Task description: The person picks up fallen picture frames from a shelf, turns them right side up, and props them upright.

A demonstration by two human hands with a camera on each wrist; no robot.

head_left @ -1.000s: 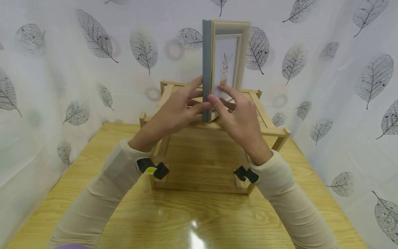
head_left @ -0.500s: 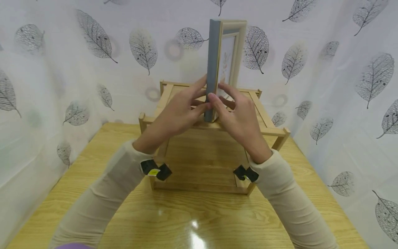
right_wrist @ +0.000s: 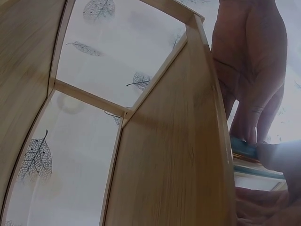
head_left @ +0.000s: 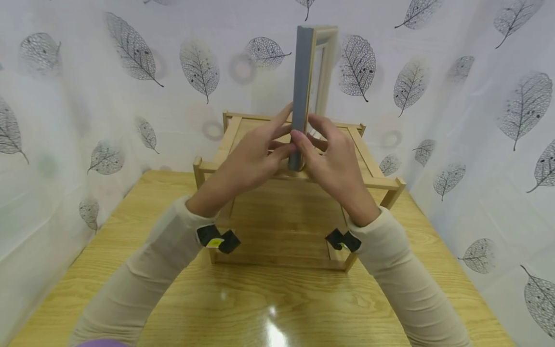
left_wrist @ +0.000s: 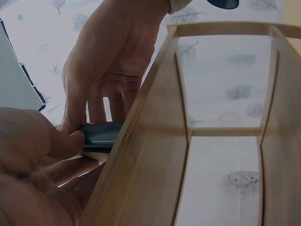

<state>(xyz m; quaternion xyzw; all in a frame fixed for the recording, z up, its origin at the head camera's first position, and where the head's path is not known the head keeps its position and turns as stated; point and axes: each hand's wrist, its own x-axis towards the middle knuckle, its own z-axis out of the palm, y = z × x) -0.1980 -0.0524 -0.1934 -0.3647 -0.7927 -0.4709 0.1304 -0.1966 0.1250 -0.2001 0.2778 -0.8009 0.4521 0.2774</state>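
Note:
A picture frame (head_left: 302,91) with a blue-grey edge and cream inner border stands upright on the top of a small wooden shelf (head_left: 234,132). It is turned almost edge-on in the head view, so its picture is mostly hidden. My left hand (head_left: 249,154) grips its lower left side, fingers spread along the back and thumb at the near edge. On the other side my right hand (head_left: 338,161) holds it, thumb on the blue-grey edge and fingers at the front. In the left wrist view the frame's lower end (left_wrist: 99,135) shows between both hands.
The two-tier shelf stands on a wood-grain table (head_left: 260,303), its lower board (head_left: 277,212) under the hands. Around the table hang white curtains (head_left: 165,111) with a grey leaf print. The shelf's corner posts (head_left: 199,171) stick up slightly above its top.
The picture frame has turned, so its blue-grey edge faces me more and its picture shows far less. Its near edge and my left hand have shifted slightly right; the right hand stays nearly in place.

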